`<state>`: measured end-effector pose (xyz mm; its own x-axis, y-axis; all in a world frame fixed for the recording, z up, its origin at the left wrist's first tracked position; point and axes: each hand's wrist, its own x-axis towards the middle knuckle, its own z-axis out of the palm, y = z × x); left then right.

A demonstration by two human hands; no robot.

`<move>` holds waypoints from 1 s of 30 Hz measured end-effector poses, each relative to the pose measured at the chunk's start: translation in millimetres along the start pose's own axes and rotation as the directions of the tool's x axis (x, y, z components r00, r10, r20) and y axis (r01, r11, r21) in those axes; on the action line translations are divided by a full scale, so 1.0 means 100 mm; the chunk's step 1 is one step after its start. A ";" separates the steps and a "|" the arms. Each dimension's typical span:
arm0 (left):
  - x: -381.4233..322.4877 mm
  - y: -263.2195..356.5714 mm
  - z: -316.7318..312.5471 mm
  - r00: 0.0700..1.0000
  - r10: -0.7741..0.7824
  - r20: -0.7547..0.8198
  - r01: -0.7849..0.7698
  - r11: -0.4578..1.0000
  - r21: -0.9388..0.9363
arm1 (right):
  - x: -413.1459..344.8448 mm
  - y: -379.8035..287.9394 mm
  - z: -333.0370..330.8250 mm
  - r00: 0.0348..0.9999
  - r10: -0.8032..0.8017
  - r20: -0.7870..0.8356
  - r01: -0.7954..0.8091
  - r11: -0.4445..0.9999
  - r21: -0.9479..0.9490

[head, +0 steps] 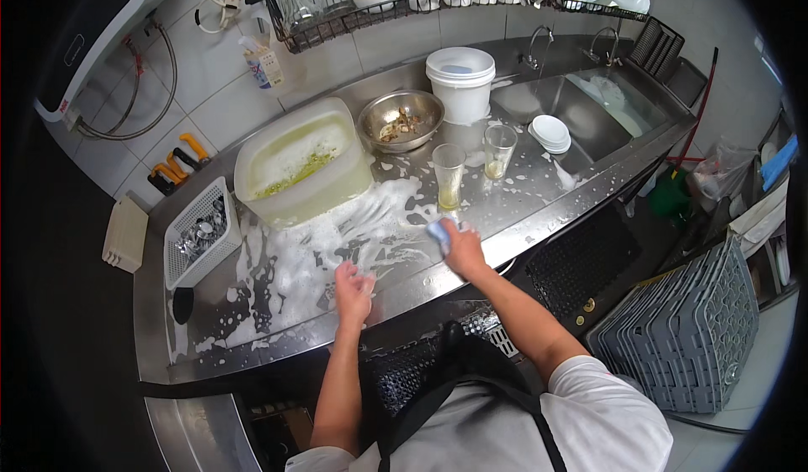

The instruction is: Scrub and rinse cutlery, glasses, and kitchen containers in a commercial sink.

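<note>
My right hand grips a blue sponge over the soapy steel counter, near its front edge. Just beyond the sponge stands a tall drinking glass with some yellowish liquid at its bottom, and a second glass is upright to its right. My left hand is over the foam by the counter's edge, its fingers partly curled and apart, with nothing seen in it. Behind the foam sits a translucent plastic tub of sudsy yellow-green water. A metal bowl with food scraps is to the right of the tub.
A white basket of cutlery stands at left, near knives with orange and black handles on the wall. White buckets, stacked small white plates and a double sink are at right. A wire rack with dishes hangs above. Grey crates stand lower right.
</note>
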<state>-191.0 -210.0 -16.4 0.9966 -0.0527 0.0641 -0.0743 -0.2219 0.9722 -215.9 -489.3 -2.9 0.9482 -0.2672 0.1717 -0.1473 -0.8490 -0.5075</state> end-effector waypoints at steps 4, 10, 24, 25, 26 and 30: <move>0.13 0.26 0.43 0.997 0.042 0.067 -0.045 0.998 0.047 | 0.09 0.41 -0.25 0.989 0.106 -0.105 -0.120 0.983 -0.136; 0.60 0.56 1.46 0.954 0.150 0.261 -0.160 0.987 0.020 | 0.23 0.59 -0.28 0.988 0.103 -0.111 -0.117 0.985 -0.125; 1.47 1.14 2.61 0.861 0.499 0.099 -0.496 0.866 -0.054 | 0.36 0.75 -0.52 0.999 -0.035 0.023 0.036 0.998 -0.045; 1.52 1.23 2.58 0.787 0.613 0.064 -0.603 0.787 -0.131 | 0.39 0.75 -0.52 0.999 -0.044 0.027 0.045 0.998 -0.034; 1.55 1.26 2.56 0.762 0.646 0.031 -0.636 0.757 -0.151 | 0.41 0.75 -0.52 0.998 -0.055 0.029 0.055 0.998 -0.023; 1.74 1.34 2.39 0.670 0.741 -0.034 -0.739 0.662 -0.124 | 0.42 0.71 -0.51 0.995 -0.070 0.065 0.071 0.997 -0.022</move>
<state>-36.7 -481.4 71.1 0.6140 -0.1664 0.7716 -0.7810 0.0131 0.6243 -200.9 -584.5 11.1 0.9724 -0.1775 0.1516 -0.0856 -0.8754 -0.4758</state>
